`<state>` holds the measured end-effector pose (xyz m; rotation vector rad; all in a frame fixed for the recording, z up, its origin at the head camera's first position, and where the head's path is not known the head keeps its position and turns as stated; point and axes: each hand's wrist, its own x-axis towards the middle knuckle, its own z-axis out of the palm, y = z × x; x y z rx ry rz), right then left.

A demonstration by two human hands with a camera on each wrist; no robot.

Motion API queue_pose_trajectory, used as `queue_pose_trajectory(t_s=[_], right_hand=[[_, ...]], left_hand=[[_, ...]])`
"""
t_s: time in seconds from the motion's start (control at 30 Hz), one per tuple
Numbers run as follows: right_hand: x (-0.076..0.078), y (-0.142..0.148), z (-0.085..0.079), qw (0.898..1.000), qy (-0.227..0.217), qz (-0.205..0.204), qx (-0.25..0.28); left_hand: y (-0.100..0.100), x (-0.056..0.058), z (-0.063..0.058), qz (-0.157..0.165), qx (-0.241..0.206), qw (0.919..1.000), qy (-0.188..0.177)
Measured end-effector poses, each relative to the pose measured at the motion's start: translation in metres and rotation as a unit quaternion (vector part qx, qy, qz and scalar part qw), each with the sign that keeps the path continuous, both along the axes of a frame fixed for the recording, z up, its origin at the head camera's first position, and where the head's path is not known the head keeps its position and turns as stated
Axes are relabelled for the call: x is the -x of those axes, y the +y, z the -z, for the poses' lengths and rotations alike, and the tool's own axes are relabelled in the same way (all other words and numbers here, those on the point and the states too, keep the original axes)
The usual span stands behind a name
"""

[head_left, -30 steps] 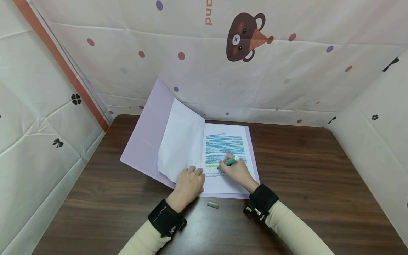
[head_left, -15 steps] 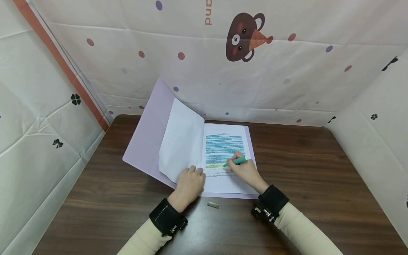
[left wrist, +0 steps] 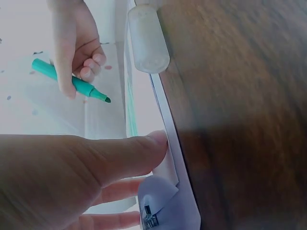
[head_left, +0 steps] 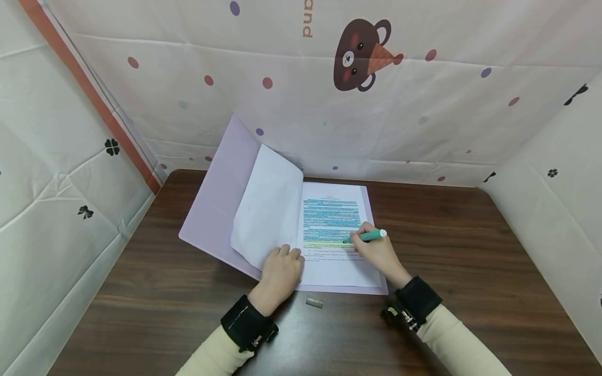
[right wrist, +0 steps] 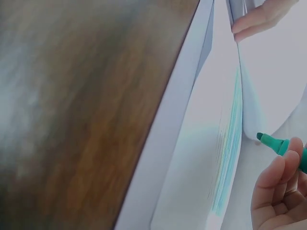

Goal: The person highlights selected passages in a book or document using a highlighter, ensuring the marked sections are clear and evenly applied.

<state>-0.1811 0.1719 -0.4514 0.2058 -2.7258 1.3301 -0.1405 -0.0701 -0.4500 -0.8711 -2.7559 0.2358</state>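
My right hand (head_left: 380, 256) pinches a green highlighter (head_left: 373, 235) between thumb and fingers. Its dark tip is at the right part of a yellow-green streak on the printed page (head_left: 338, 272), below a block of blue-highlighted lines. In the left wrist view the highlighter (left wrist: 82, 86) shows most of its barrel. My left hand (head_left: 281, 271) rests on the inner fold of the lilac folder (head_left: 211, 209), near its lower edge. Its thumb is extended, and its fingers press beside the turned-over white sheets (head_left: 270, 209). The right wrist view shows those left fingers (right wrist: 254, 21) at the fold.
A small greyish pen cap (head_left: 314, 302) lies on the dark wooden table (head_left: 451, 235), just below the folder. The folder's left cover leans up towards the patterned cloth wall (head_left: 291, 109) at the back. Cloth also hangs at both sides.
My right hand has slid to the right across the page with the highlighter, and the yellow-green streak reaches further right. My left hand stays at the fold.
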Motion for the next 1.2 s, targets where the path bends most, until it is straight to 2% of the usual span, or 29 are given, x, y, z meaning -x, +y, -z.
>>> queue_pose_trajectory(t_s=[0.2,0.43,0.57,0.7,1.0,1.2], right_hand=[[-0.003,0.009,-0.001,1.0,-0.012,0.011,0.012],[-0.007,0.018,-0.001,0.999,-0.018,0.017,0.021],[-0.008,0.023,-0.001,0.999,-0.018,0.021,0.02],[-0.008,0.027,0.0,0.999,-0.017,0.027,0.015],[-0.01,0.035,0.0,0.999,-0.015,0.037,0.014],[-0.012,0.039,0.001,0.999,-0.017,0.04,0.025]], left_hand=[[0.003,-0.001,-0.002,0.01,-0.015,0.9996,0.022],[0.008,-0.002,-0.005,0.009,-0.002,0.9997,-0.021],[0.014,-0.003,-0.006,0.013,0.003,0.9994,-0.033],[0.022,-0.003,-0.007,0.023,-0.002,0.9992,-0.031],[0.046,-0.004,-0.006,0.055,-0.043,0.9975,-0.003],[0.063,-0.007,-0.008,0.07,-0.052,0.9961,-0.017]])
